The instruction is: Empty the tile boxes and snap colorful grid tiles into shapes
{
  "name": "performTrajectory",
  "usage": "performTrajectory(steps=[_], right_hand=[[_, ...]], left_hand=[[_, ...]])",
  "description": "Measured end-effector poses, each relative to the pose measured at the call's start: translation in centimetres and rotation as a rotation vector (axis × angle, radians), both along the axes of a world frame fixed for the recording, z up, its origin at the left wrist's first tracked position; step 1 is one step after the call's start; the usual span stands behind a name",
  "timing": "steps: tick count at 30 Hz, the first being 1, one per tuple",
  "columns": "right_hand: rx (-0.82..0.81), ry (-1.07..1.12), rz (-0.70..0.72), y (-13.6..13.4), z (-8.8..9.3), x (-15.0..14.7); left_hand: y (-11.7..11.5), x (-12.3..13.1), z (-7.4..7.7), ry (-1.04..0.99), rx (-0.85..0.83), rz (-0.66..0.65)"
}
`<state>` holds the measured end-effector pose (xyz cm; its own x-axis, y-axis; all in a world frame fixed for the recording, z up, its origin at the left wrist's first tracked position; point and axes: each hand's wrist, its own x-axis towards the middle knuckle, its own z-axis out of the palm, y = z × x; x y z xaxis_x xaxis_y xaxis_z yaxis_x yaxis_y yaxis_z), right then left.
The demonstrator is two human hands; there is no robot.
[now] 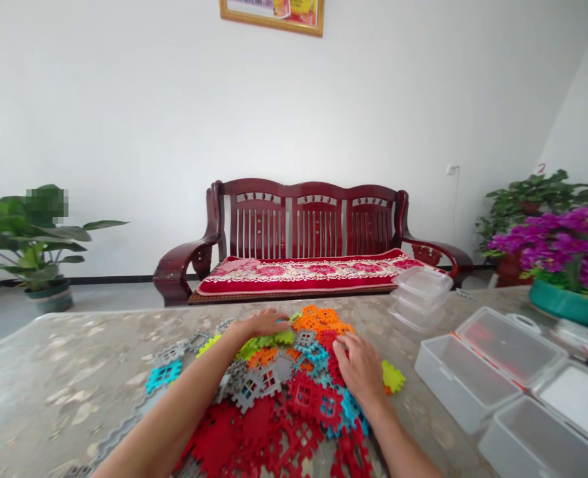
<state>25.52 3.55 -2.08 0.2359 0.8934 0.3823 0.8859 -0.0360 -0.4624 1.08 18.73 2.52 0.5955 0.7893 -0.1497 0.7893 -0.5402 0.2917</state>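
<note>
A heap of flat plastic interlocking building pieces with notched edges lies on the table before me. My left hand [267,323] reaches over the far left of the heap, fingers stretched out above the lime-green pieces [264,343]; its fingertips are partly hidden. On the heap's right side my right hand [360,364] rests with loosely bent fingers at a red piece [330,344]; no piece is seen lifted in it. Orange pieces [318,318] sit at the back, grey pieces [249,384] and blue pieces [348,411] in the middle, red pieces [254,425] in front.
Clear lidded boxes [466,382] stand open on the right. Behind them are stacked clear containers [421,299] and purple flowers in a teal pot [567,302]. A lone blue piece [163,376] lies left. Beyond the table [99,352] stands a wooden bench [318,219].
</note>
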Motion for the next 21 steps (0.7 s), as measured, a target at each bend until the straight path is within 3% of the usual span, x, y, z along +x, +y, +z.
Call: performTrajectory(steps=[2,7,15,21], right_hand=[[-0.007,0.003,-0.005,-0.1,0.2,0.0],[-0.027,0.009,-0.015,-0.3,0.6,0.0],[-0.031,-0.063,-0.161,0.0,0.1,-0.3],[-0.095,-0.105,-0.156,0.1,-0.3,-0.6]], left_hand=[[-0.2,0.3,0.7,-0.037,-0.023,-0.006],[1.2,2.5,1.8,-0.114,-0.004,0.133],[2.4,9.2,-0.1,-0.086,-0.051,0.211],[1.5,11.5,-0.5,-0.12,-0.105,0.197]])
